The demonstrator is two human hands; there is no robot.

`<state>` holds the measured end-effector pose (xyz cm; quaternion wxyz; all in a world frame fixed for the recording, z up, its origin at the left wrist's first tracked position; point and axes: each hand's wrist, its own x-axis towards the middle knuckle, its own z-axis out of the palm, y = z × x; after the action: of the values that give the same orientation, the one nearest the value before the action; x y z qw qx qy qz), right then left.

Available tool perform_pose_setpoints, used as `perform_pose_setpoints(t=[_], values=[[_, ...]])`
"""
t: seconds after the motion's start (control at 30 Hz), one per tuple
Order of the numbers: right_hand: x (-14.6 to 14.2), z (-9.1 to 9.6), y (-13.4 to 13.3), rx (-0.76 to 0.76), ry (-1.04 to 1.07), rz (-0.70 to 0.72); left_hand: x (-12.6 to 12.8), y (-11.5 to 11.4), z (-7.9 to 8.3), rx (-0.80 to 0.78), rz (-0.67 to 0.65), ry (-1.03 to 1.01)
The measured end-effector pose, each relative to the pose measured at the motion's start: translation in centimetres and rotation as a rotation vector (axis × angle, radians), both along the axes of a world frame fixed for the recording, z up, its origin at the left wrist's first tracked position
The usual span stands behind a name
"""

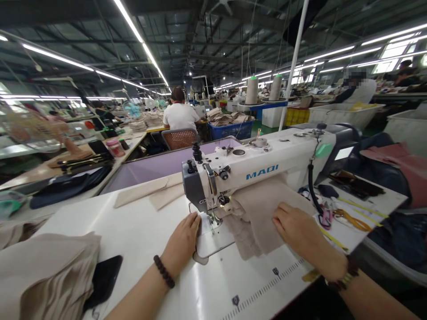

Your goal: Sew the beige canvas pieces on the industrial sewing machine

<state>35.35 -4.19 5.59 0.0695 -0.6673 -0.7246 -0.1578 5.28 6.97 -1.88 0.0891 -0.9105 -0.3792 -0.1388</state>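
A worker's left hand [185, 238] lies palm down on the white tabletop [140, 226] at lower centre of the frame, fingers together and flat, fingertips touching the edge of the needle plate [211, 240] just beside the presser foot of a white sewing machine [260, 171]. It grips nothing. A dark bead bracelet [163, 271] circles the wrist, and the forearm runs in from the bottom edge. The right hand [295, 229], at right of centre, rests spread and flat on a piece of beige fabric [256, 213], pressing it to the tabletop; its forearm enters from the lower right corner. The fabric lies under the machine's arm, bunched beside the needle. A black phone [103, 280] sits at lower left, against a heap of beige cloth [46, 275]. Scissors [350, 218] lie right of the machine. A seated person in a white top [180, 115] works in the background at upper centre.
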Motion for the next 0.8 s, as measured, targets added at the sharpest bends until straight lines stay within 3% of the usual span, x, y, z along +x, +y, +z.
perform_pose_setpoints(t=[0.17, 0.33, 0.47, 0.67, 0.8], values=[[-0.9, -0.8, -0.6, -0.044, -0.027, 0.002, 0.1, 0.1, -0.2, -0.010, 0.005, -0.002], [-1.0, -3.3, -0.3, -0.028, -0.024, 0.058, 0.1, -0.1, -0.3, 0.015, 0.019, 0.006], [-0.2, -4.3, 0.1, 0.007, 0.081, 0.067, 0.3, -0.4, 0.0, 0.019, 0.073, 0.072], [3.1, -1.6, 0.4, -0.107, 0.650, 0.244, 0.8, -0.9, 0.3, -0.084, 0.143, 0.065], [6.3, 0.9, 0.9, -0.132, 1.190, 0.127, 1.0, -0.8, 0.6, -0.120, 0.169, 0.067]])
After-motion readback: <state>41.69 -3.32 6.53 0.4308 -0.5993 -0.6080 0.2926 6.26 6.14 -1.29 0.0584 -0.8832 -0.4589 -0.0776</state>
